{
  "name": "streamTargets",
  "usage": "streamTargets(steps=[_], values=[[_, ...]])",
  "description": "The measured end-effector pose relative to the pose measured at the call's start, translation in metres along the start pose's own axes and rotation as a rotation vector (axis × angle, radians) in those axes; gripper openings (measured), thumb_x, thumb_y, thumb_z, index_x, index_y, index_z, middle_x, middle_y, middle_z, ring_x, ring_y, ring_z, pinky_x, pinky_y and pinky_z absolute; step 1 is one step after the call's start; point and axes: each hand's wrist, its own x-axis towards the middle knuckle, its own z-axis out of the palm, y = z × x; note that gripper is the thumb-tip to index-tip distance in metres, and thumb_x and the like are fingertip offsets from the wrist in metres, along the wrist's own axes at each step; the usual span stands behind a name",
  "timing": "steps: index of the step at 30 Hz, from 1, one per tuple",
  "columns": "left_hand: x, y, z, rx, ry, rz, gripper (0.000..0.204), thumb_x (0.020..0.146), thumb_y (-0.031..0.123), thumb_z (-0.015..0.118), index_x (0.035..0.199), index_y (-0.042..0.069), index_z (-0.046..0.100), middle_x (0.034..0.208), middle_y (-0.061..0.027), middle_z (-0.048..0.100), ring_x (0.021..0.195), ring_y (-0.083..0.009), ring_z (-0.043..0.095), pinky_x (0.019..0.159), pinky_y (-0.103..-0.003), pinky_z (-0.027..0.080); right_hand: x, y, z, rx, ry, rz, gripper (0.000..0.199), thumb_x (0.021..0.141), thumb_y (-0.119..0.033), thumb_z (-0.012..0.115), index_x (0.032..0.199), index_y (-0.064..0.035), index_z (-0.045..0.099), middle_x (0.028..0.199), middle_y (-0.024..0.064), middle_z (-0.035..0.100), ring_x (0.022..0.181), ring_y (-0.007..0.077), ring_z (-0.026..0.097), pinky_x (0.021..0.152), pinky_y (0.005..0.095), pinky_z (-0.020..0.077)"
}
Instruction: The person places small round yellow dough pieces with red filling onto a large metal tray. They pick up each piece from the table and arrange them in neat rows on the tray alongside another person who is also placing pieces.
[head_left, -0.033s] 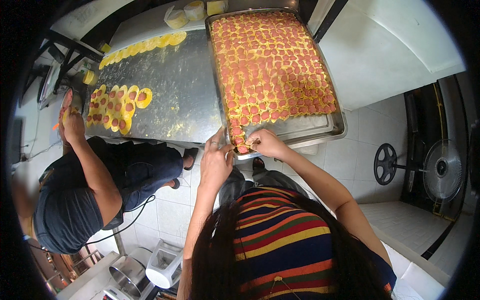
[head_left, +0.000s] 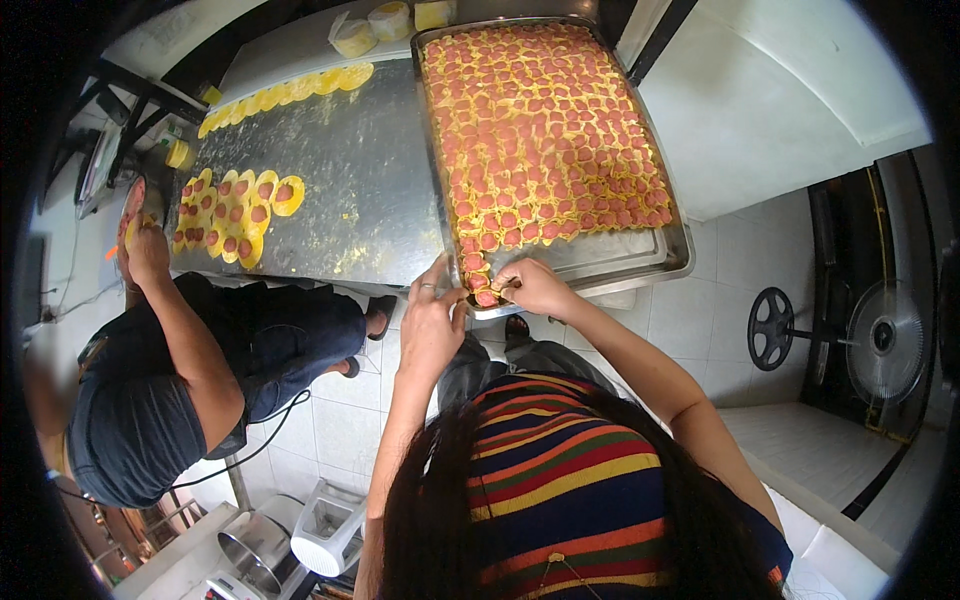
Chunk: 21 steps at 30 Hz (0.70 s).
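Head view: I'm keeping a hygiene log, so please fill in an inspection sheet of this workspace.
Surface: dark table, with pale and yellow smears.
Job's things: tray mostly covered by rows of pink-filled dumplings, bare along much of its near side; open wrappers with filling lie on the table's left.
Clutter: yellow packs by the tray's far end.
Hands: left hand and right hand at the tray's near left corner; exact grip unclear.
Cables: black cable near the co-worker.
Surroundings: co-worker at left, fan at right, tiled floor.
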Motion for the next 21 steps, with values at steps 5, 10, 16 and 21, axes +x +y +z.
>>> streamTargets(steps=[5, 10, 16, 21], values=[[-0.002, -0.001, -0.003, -0.039, 0.0, -0.066, 0.02, 0.074, 0.008, 0.066, 0.093, 0.008, 0.069, 0.133, -0.0116, 0.045, 0.116, -0.0324, 0.048, 0.092, -0.039, 0.044, -0.002, -0.009, -0.002, -0.025, 0.008, 0.011, 0.023, 0.074, -0.003, 0.059, 0.095, 0.0012, 0.065, 0.09, 0.0179, 0.066, 0.085, 0.0265, 0.065, 0.076, 0.0338, 0.0494], [-0.004, -0.006, -0.003, -0.032, 0.017, -0.036, 0.025, 0.072, 0.004, 0.066, 0.097, 0.005, 0.067, 0.132, -0.0149, 0.045, 0.114, -0.0337, 0.048, 0.092, -0.039, 0.044, 0.005, 0.009, -0.001, 0.06, -0.009, -0.04, 0.022, 0.072, -0.006, 0.06, 0.091, -0.001, 0.068, 0.088, 0.0171, 0.067, 0.081, 0.0276, 0.065, 0.074, 0.0351, 0.0498], [-0.01, -0.014, -0.001, -0.031, 0.028, -0.076, 0.027, 0.071, 0.004, 0.066, 0.098, 0.005, 0.066, 0.132, -0.0145, 0.045, 0.113, -0.0338, 0.049, 0.092, -0.039, 0.044, 0.006, 0.002, -0.009, -0.03, -0.087, -0.002, 0.018, 0.072, -0.008, 0.06, 0.086, -0.0036, 0.07, 0.087, 0.0148, 0.068, 0.083, 0.0271, 0.065, 0.077, 0.0341, 0.05], [-0.015, -0.019, -0.001, -0.05, -0.002, -0.147, 0.026, 0.075, 0.007, 0.067, 0.101, 0.005, 0.065, 0.135, -0.0115, 0.043, 0.117, -0.0327, 0.048, 0.095, -0.04, 0.042, 0.001, 0.007, -0.004, 0.065, -0.034, -0.027, 0.018, 0.074, -0.01, 0.06, 0.088, -0.0033, 0.069, 0.089, 0.0144, 0.068, 0.086, 0.0262, 0.065, 0.077, 0.0342, 0.0497]])
